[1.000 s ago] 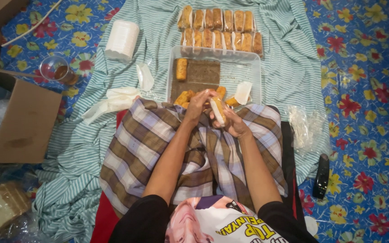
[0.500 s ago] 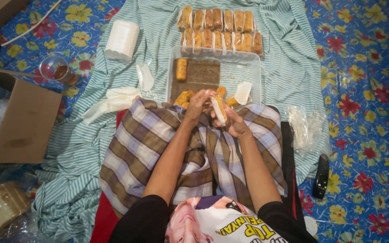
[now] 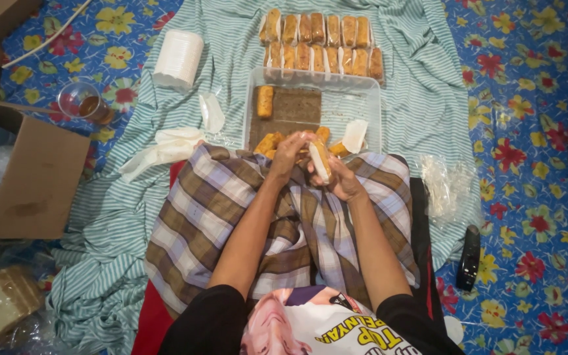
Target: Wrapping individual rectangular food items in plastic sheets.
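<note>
Nothing has shifted over the last second: both hands, left hand (image 3: pixel 288 156) and right hand (image 3: pixel 340 179), still pinch the golden roll (image 3: pixel 319 160) above the clear tray (image 3: pixel 366 105).

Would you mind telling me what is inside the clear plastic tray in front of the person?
The tray holds a brown liner, one golden roll at its far left, a white wrapper and more rolls along the near edge. Both hands hide part of that edge.

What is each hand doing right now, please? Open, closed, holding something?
Left hand: closed on the roll, at its upper end.
Right hand: closed, holding the same roll from below.
</note>
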